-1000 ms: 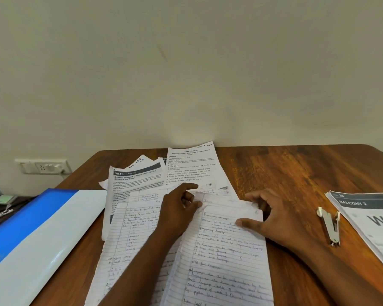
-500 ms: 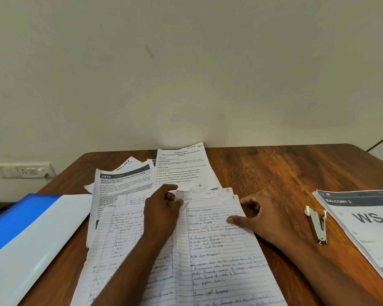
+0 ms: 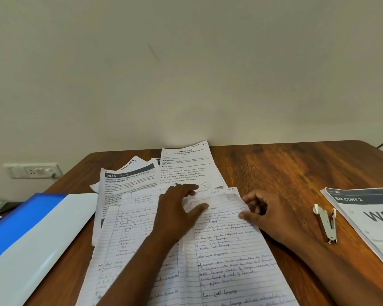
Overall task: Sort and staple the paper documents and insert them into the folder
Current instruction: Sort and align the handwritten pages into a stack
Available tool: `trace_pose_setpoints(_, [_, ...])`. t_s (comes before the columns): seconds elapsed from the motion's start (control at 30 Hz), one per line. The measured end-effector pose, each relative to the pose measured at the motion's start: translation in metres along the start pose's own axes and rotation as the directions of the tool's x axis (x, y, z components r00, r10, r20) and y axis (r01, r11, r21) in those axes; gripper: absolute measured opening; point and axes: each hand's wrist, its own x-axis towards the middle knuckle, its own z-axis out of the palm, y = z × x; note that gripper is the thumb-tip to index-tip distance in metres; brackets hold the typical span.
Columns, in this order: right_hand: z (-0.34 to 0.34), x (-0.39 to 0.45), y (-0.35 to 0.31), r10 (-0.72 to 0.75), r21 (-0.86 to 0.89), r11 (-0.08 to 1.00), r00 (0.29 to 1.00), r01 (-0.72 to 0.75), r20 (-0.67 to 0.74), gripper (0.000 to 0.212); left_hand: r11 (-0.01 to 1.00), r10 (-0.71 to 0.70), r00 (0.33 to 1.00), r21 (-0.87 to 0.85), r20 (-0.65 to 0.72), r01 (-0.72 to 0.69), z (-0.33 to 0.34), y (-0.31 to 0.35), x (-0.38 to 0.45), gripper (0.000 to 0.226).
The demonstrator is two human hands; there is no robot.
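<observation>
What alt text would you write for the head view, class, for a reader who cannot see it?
A person's left hand lies flat on overlapping handwritten pages while the right hand pinches the top page's right edge, on a wooden table. A blue folder lies at left; a stapler and printed sheets lie at right.

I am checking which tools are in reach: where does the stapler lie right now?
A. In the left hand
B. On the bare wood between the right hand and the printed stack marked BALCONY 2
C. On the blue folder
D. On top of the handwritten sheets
B: the stapler lies on the table, between the right hand and the BALCONY 2 stack, held by neither hand.
</observation>
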Motion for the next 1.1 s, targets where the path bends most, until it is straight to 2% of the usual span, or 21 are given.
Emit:
trace_pose_setpoints(0.07, [0.000,-0.002,-0.005,-0.070,0.037,0.997,0.998,0.070,0.000,0.030,0.998,0.059,0.995,0.029,0.080,-0.062,0.000,0.002,-0.003,0.059])
trace_pose_setpoints(0.17, [0.005,-0.005,-0.014,-0.189,0.014,0.982,0.982,0.189,-0.006,0.028,0.997,0.073,0.978,-0.005,0.195,-0.073,-0.004,0.007,-0.005,0.059])
trace_pose_setpoints(0.27, [0.010,-0.010,-0.025,-0.265,0.005,0.964,0.964,0.265,0.015,0.024,0.985,0.082,0.974,-0.169,0.212,-0.046,-0.007,0.009,-0.003,0.029])
trace_pose_setpoints(0.3, [0.011,-0.011,-0.028,-0.277,0.015,0.961,0.960,0.277,0.031,0.020,0.977,0.077,0.973,-0.210,0.217,-0.031,-0.009,0.009,-0.003,0.020])
trace_pose_setpoints(0.37, [0.012,-0.011,-0.029,-0.269,0.078,0.961,0.963,0.266,0.026,0.017,0.969,0.083,0.973,-0.244,0.216,-0.029,-0.013,0.009,-0.002,0.017])
trace_pose_setpoints(0.43, [0.010,-0.008,-0.025,-0.228,0.102,0.968,0.973,0.229,-0.023,0.033,0.971,0.076,0.974,-0.237,0.214,-0.023,-0.019,0.009,-0.001,0.015])
trace_pose_setpoints(0.5, [0.009,-0.007,-0.021,-0.214,0.042,0.976,0.977,0.214,-0.006,0.045,0.978,0.039,0.976,-0.208,0.215,0.007,-0.030,0.009,0.001,0.017])
trace_pose_setpoints(0.63, [0.013,-0.011,-0.028,-0.235,-0.284,0.911,0.942,0.300,0.241,0.068,0.986,-0.057,0.975,-0.143,0.216,0.090,-0.059,0.005,0.008,0.026])
trace_pose_setpoints(0.7, [0.014,-0.011,-0.026,-0.215,-0.345,0.887,0.937,0.306,0.277,0.076,0.981,-0.141,0.968,-0.099,0.209,0.165,-0.071,-0.001,0.007,0.030])
trace_pose_setpoints(0.8, [0.012,-0.011,-0.024,-0.239,-0.331,0.894,0.947,0.301,0.216,0.076,0.973,-0.219,0.961,-0.036,0.168,0.228,-0.089,-0.016,0.002,0.026])
trace_pose_setpoints(0.87, [0.013,-0.011,-0.024,-0.285,-0.331,0.886,0.944,0.326,0.168,0.077,0.960,-0.270,0.959,-0.050,0.087,0.274,-0.104,-0.025,-0.001,0.021])
trace_pose_setpoints(0.97, [0.014,-0.008,-0.020,-0.343,-0.312,0.877,0.930,0.367,0.129,0.070,0.913,-0.402,0.915,-0.087,-0.038,0.398,-0.121,-0.035,-0.007,0.026])
trace_pose_setpoints(1.1, [0.015,-0.005,-0.018,-0.372,-0.240,0.887,0.919,0.394,0.132,0.066,0.905,-0.426,0.903,0.014,0.054,0.426,-0.119,-0.037,-0.033,0.026])
